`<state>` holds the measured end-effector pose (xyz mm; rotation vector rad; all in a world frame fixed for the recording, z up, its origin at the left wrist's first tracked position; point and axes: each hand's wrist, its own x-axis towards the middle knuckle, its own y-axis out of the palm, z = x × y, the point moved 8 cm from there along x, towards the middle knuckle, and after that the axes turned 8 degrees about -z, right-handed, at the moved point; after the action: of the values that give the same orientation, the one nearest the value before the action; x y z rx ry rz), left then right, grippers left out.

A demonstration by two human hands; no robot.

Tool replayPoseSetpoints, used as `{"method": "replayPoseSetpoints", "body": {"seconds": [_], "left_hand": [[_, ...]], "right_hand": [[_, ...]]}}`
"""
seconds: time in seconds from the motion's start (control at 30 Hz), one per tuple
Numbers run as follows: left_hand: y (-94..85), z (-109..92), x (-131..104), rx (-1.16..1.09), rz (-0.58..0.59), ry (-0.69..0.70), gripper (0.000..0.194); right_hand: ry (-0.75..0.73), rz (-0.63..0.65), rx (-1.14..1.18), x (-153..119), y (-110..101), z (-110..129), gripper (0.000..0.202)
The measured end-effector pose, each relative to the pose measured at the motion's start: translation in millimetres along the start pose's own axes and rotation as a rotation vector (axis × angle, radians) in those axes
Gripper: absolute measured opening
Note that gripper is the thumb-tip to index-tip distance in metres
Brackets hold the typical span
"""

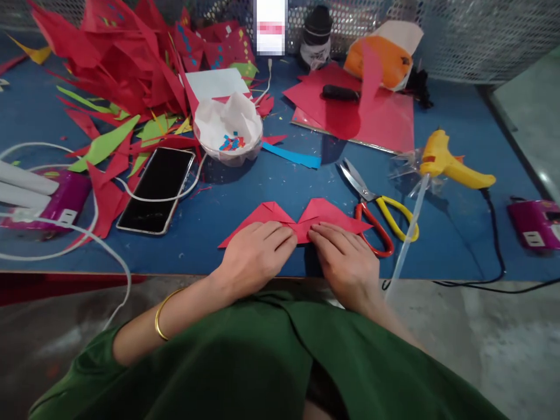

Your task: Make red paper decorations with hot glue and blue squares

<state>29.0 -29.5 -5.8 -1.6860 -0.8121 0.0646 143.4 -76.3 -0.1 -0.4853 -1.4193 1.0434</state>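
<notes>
A folded sheet of red paper [321, 211] lies near the front edge of the blue table, its two raised peaks meeting in a notch at the middle. My left hand [258, 254] presses on its left half, fingers bent and close together. On the right half, my right hand [345, 259] does the same, with its fingertips by the notch. Thumbs and the paper's lower edge are mostly hidden under the hands. Just right of the paper is a pair of scissors [367, 195] with one red and one yellow handle, blades apart.
A yellow glue gun [455, 163] with a long glue stick lies right. Behind are a bowl [230, 125] with paper bits, a blue paper strip [292, 155] and red sheets [394, 119]. A phone [157, 189], white cable and heaped red paper pieces [126, 58] fill the left.
</notes>
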Motion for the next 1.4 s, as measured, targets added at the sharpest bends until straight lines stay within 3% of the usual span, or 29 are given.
{"method": "replayPoseSetpoints", "body": {"seconds": [0.17, 0.33, 0.47, 0.9, 1.07, 1.2, 1.4], "left_hand": [[-3.8, 6.8, -4.7, -0.064, -0.044, -0.061, 0.028], [-17.5, 4.0, -11.6, 0.041, -0.156, 0.039, 0.021], [-27.3, 3.0, -12.3, 0.061, -0.24, 0.042, 0.015], [-25.2, 9.6, -9.2, -0.11, -0.229, -0.014, 0.009], [-21.0, 20.0, -7.8, -0.203, -0.189, -0.138, 0.01], [-19.2, 21.5, -5.8, -0.189, -0.174, -0.171, 0.009], [-15.7, 24.3, -3.8, -0.095, -0.133, -0.223, 0.009]], "right_hand": [[0.045, 0.024, 0.136, 5.2, 3.8, 5.4, 0.024], [0.074, 0.057, 0.204, 11.1, 10.5, 10.5, 0.023], [0.107, 0.034, 0.234, 9.8, 11.1, 8.3, 0.017], [0.21, 0.019, 0.192, 7.0, 11.2, 7.1, 0.008], [0.259, 0.051, 0.145, 7.2, 13.2, 3.5, 0.009], [0.289, 0.102, 0.149, 8.2, 16.4, 2.3, 0.012], [0.345, 0.082, 0.165, 9.6, 14.9, -1.3, 0.012]]}}
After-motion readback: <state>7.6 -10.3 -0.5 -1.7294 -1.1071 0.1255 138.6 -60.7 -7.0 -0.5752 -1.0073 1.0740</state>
